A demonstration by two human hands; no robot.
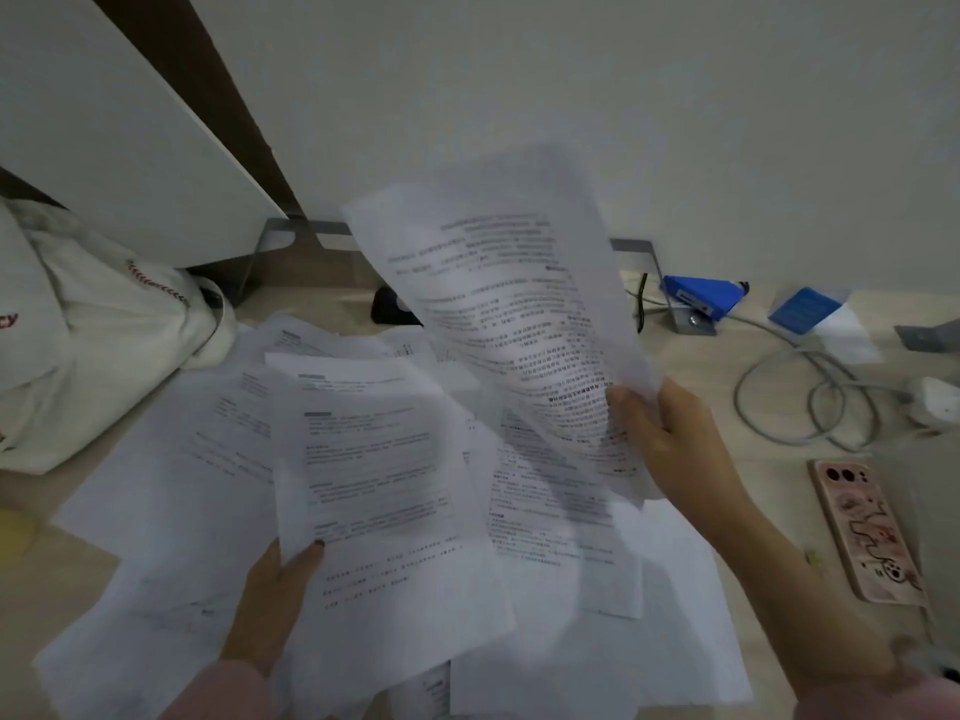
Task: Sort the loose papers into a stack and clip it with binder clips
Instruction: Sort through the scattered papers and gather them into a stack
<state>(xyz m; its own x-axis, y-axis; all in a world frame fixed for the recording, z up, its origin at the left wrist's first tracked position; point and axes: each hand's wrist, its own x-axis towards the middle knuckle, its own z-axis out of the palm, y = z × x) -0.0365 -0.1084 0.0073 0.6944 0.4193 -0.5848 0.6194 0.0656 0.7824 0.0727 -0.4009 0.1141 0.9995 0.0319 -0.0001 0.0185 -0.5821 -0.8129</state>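
Note:
Several loose printed papers (197,491) lie scattered and overlapping on the desk. My left hand (275,605) grips the bottom edge of one printed sheet (374,475), held just above the pile. My right hand (670,433) pinches the lower right corner of another printed sheet (509,304), lifted high and tilted toward the wall. No binder clip shows in this view.
A white cloth bag (88,330) sits at the left. A monitor's back (119,148) on its stand leans at the upper left. A blue box (701,298), a coiled grey cable (810,397) and a phone in a pink case (867,532) lie at the right.

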